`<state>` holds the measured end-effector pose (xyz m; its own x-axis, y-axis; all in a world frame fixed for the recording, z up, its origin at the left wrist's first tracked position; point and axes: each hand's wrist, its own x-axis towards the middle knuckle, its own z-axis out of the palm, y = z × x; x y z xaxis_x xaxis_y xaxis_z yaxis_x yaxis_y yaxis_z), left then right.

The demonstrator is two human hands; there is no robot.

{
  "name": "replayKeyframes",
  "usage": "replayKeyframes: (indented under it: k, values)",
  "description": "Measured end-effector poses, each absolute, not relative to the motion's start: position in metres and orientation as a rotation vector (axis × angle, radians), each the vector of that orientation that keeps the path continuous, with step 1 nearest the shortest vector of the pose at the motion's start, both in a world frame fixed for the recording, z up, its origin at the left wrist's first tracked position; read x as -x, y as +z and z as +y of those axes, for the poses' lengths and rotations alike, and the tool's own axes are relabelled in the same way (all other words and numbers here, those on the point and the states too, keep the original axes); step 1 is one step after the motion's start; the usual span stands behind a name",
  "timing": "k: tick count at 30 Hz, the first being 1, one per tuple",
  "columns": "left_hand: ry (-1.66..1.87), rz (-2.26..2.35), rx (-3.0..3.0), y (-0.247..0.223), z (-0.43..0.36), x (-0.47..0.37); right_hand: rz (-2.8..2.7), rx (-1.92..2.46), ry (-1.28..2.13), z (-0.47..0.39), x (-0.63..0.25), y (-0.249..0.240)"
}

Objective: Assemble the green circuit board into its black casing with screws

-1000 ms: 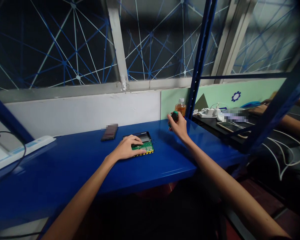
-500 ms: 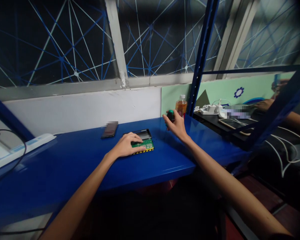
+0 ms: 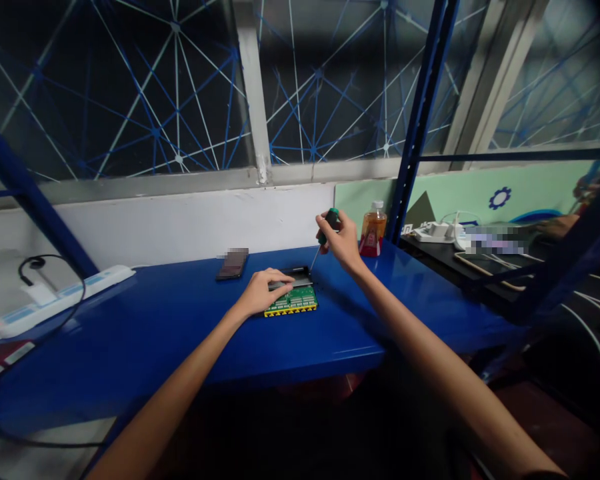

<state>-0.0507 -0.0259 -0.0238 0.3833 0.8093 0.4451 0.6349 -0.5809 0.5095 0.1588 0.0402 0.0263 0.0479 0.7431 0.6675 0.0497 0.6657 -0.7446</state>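
Note:
A green circuit board (image 3: 305, 297) with a row of yellow ports along its near edge lies on the blue table. Just behind it is a black open case (image 3: 303, 274). My left hand (image 3: 264, 291) is closed at the board's left side, thumb over the board and fingers reaching toward the case; its exact grip is partly hidden. In my right hand (image 3: 344, 241) is a screwdriver (image 3: 323, 237) with a green and black handle. Its thin shaft slants down to the case's right end; whether the tip touches cannot be made out.
A dark phone (image 3: 233, 264) lies back left of the board. A drink bottle (image 3: 373, 230) stands behind my right hand. On the left is a white power strip (image 3: 100, 283) with a black cable. Blue shelf posts rise on both sides; a cluttered black desk (image 3: 485, 270) adjoins at right.
My right hand has moved left toward the case and turned the screwdriver so its shaft points down. My left hand's fingers have drawn closer together. The camera view has shifted slightly.

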Motion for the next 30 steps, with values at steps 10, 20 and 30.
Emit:
replayKeyframes:
  k: [10, 20, 30]
  values:
    - [1.079, 1.302, -2.312, -0.035, -0.017, 0.053, -1.459, 0.616, 0.795, 0.040, -0.124, 0.009]
    - [1.066, 1.297, -2.354, -0.036, -0.019, 0.051, -1.482, 0.691, 0.745, 0.033, -0.126, 0.009]
    - [1.127, 1.287, -2.399, -0.038, -0.018, 0.048, -1.486, 0.679, 0.693, 0.024, -0.123, 0.008]
